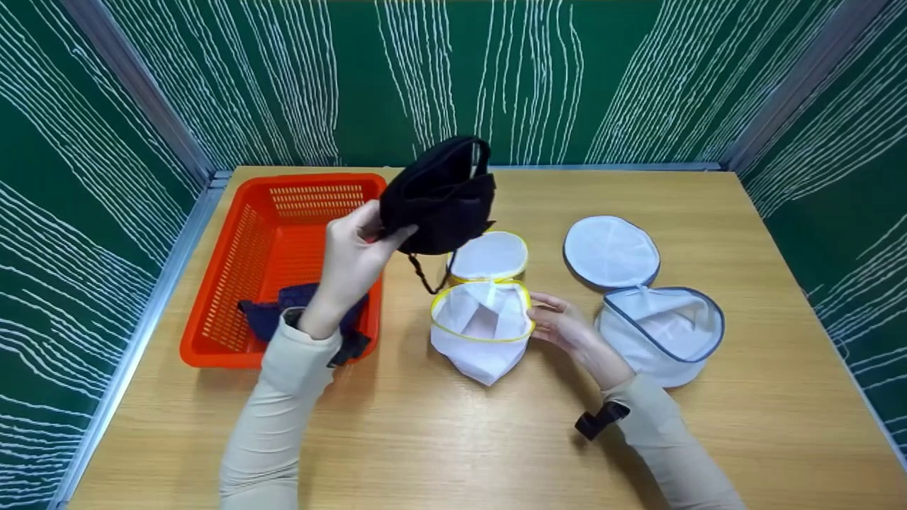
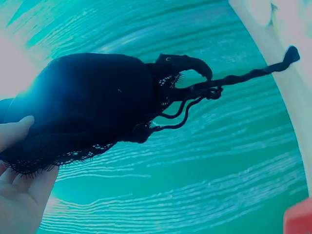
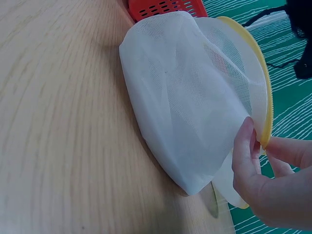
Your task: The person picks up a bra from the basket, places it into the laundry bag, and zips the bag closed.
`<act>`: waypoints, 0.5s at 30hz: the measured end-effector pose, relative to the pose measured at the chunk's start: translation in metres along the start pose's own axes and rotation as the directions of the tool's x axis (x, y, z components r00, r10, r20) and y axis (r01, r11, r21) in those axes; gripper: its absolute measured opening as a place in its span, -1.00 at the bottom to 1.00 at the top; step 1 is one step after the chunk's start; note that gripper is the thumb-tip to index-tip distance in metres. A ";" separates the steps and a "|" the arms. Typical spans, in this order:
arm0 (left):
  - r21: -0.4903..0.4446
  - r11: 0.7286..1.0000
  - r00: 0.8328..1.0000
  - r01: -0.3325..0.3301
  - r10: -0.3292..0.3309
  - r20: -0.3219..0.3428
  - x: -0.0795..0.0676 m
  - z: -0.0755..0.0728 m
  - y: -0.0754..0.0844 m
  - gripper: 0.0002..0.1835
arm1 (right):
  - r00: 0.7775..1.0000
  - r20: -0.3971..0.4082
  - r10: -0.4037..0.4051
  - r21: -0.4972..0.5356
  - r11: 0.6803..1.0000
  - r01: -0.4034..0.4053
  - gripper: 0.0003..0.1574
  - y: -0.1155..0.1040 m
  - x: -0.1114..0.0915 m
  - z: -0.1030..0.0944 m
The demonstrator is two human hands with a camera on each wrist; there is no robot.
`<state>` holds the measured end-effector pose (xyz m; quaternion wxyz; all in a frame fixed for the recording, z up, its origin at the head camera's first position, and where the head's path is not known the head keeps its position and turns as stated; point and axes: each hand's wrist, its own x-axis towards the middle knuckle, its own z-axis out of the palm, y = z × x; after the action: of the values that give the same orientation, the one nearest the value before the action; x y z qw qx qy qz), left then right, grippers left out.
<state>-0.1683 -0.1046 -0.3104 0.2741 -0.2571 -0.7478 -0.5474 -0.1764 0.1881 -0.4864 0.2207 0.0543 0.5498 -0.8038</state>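
Observation:
My left hand (image 1: 358,258) pinches a black bra (image 1: 443,202), folded cup into cup, and holds it up above the table. Lace edging and thin straps on the bra (image 2: 92,102) show in the left wrist view. Below it stands a white mesh laundry bag (image 1: 482,354) with a yellow zipper rim, its round lid (image 1: 489,255) folded back and its mouth facing up. With thumb and fingers my right hand (image 1: 567,329) pinches the right side of that rim, which the right wrist view shows close up at the zipper (image 3: 267,97).
On the left sits a red plastic basket (image 1: 234,283) with dark blue cloth (image 1: 266,320) in it. A second mesh laundry bag (image 1: 655,347), rimmed in grey-blue, lies unzipped at the right, its lid (image 1: 611,251) laid back. Green walls with white lines enclose the wooden table (image 1: 439,453).

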 end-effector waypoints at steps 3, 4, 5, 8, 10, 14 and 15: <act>-0.047 0.999 1.000 0.005 -0.005 0.008 -0.003 0.008 -0.001 -0.82 | 1.000 -0.002 0.004 0.000 1.000 -0.004 -0.65 -0.001 -0.001 0.001; -0.068 0.998 1.000 0.010 -0.009 0.012 -0.004 0.010 -0.001 -0.82 | 1.000 -0.004 0.005 0.000 1.000 -0.005 -0.65 -0.001 -0.001 0.001; -0.090 0.996 1.000 0.019 -0.017 0.017 -0.006 0.013 -0.002 -0.81 | 1.000 -0.008 0.008 0.001 1.000 -0.008 -0.65 -0.001 -0.001 0.001; -0.164 0.985 0.998 0.054 -0.049 0.035 -0.010 0.020 -0.004 -0.80 | 1.000 -0.014 0.012 0.003 1.000 -0.012 -0.66 -0.002 -0.001 0.002; -0.204 0.976 0.996 0.077 -0.069 0.047 -0.013 0.025 -0.006 -0.79 | 1.000 -0.018 0.015 0.010 1.000 -0.015 -0.65 -0.002 -0.001 0.002; -0.276 0.953 0.991 0.127 -0.109 0.078 -0.020 0.032 -0.010 -0.77 | 1.000 -0.013 0.023 0.020 1.000 -0.023 -0.65 -0.003 -0.002 0.002; -0.286 0.948 0.989 0.138 -0.119 0.084 -0.021 0.034 -0.011 -0.76 | 1.000 -0.012 0.024 0.022 0.999 -0.024 -0.65 -0.003 -0.002 0.002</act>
<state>-0.1650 -0.0766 -0.3412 0.1721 -0.2633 -0.6829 -0.6594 -0.1756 0.1872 -0.4825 0.2264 0.0682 0.5417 -0.8066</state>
